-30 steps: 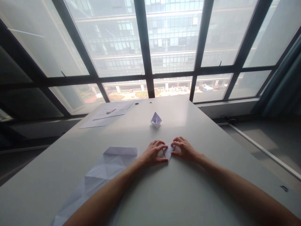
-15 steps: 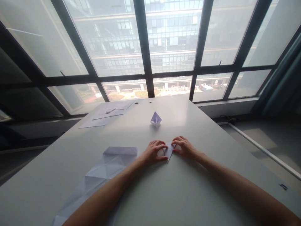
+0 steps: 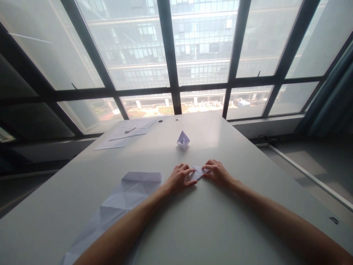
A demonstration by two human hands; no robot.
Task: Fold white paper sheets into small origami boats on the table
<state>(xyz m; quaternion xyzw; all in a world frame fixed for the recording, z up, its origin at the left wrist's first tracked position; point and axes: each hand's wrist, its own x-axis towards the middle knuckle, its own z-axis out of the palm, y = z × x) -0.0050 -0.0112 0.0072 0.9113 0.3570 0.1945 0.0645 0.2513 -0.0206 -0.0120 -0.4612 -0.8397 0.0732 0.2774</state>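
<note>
A small folded piece of white paper [image 3: 198,171] lies low on the white table between my two hands. My left hand [image 3: 179,178] grips its left side, thumb toward me and fingers on top. On the right side, my right hand [image 3: 216,172] pinches the paper's corner between thumb and fingers. A diagonal edge runs across the folded paper. Just beyond my hands stands a folded paper boat [image 3: 183,140]. Under and beside my left forearm lies a long creased paper sheet [image 3: 118,200].
Flat paper sheets [image 3: 132,132] with a small white object [image 3: 130,129] on them, perhaps a pen, lie at the far left of the table [image 3: 220,221]. A dark mark or clip [image 3: 334,220] is near the right edge. Tall windows stand beyond the far end.
The folded paper has gone from a downward-pointing shape to a wider, flatter one between my hands. Both hands stay in nearly the same place.
</note>
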